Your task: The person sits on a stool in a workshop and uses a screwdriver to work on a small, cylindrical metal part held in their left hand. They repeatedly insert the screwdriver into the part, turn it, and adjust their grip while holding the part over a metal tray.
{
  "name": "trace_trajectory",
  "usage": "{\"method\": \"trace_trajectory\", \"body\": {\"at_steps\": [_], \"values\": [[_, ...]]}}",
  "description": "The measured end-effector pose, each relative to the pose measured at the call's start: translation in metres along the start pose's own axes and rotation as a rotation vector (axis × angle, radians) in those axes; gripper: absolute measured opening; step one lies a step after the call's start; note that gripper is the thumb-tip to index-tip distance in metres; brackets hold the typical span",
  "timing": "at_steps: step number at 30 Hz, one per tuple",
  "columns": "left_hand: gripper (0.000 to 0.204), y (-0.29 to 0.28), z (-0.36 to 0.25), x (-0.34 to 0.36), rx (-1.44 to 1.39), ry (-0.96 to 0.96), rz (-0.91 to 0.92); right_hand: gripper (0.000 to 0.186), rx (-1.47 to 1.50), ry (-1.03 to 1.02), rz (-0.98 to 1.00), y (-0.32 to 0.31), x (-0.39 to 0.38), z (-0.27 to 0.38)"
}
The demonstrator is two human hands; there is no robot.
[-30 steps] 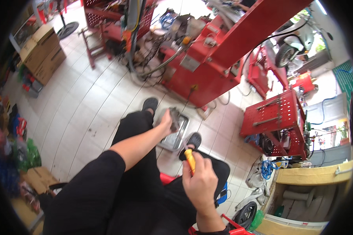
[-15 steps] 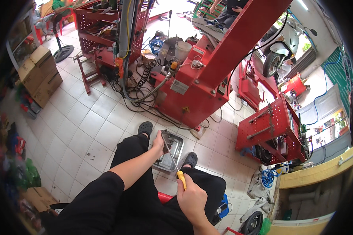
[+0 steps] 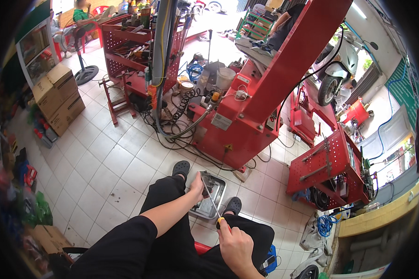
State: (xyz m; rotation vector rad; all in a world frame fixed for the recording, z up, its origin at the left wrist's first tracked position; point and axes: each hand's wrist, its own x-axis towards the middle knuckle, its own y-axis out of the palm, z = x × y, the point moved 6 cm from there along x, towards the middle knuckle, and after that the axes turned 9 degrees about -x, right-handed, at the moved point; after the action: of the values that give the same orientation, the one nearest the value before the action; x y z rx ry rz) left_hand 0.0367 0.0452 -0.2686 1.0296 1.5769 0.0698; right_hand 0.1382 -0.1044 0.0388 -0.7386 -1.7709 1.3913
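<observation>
My left hand (image 3: pixel 197 185) is closed around a dark metal part, mostly hidden behind the fingers, over a shallow metal tray (image 3: pixel 223 189) on the floor between my feet. In my right hand (image 3: pixel 236 245) is a screwdriver (image 3: pixel 212 203) with a long thin shaft and a yellow handle. Its shaft slants up and left toward the part. Whether the tip touches the part, I cannot tell. My right fingers wrap the handle and cover most of it.
Ahead stands a red lift post base (image 3: pixel 237 135), with black cables (image 3: pixel 172 135) along the floor. A red perforated cart (image 3: pixel 312 167) is to the right. Cardboard boxes (image 3: pixel 58 100) are stacked at left. A blue case (image 3: pixel 270 260) sits beside my right leg.
The whole view has shifted, so the scene sits lower and further right. My right hand now covers more of the yellow handle. Both hands keep their hold.
</observation>
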Motion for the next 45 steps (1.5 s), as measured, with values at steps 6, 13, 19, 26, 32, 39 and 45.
{"method": "trace_trajectory", "body": {"at_steps": [6, 13, 19, 26, 32, 39, 45], "values": [[0.071, 0.002, 0.004, 0.004, 0.014, 0.0, 0.003, 0.033, 0.056, 0.158, 0.047, 0.0, 0.007, -0.001], [0.061, 0.003, -0.007, -0.004, -0.084, 0.068, -0.02, 0.038, 1.048, 0.622, 0.583, 0.07, -0.023, -0.031], [0.061, 0.005, -0.003, -0.004, 0.06, 0.095, -0.024, 0.036, 1.917, 0.869, 0.927, 0.141, -0.041, -0.007], [0.06, 0.011, 0.002, -0.007, 0.171, 0.064, 0.04, 0.032, 2.073, 1.013, 0.759, 0.159, -0.039, -0.005], [0.064, 0.016, 0.001, -0.016, 0.2, 0.04, 0.051, 0.026, 1.938, 1.087, 0.69, 0.165, -0.042, -0.007], [0.059, 0.015, 0.003, -0.011, 0.201, 0.049, 0.055, 0.027, 1.827, 1.0, 0.637, 0.163, -0.042, -0.012], [0.054, 0.021, -0.008, -0.019, 0.192, 0.236, 0.011, 0.024, 1.13, 0.79, 0.51, 0.158, -0.041, -0.033]]}}
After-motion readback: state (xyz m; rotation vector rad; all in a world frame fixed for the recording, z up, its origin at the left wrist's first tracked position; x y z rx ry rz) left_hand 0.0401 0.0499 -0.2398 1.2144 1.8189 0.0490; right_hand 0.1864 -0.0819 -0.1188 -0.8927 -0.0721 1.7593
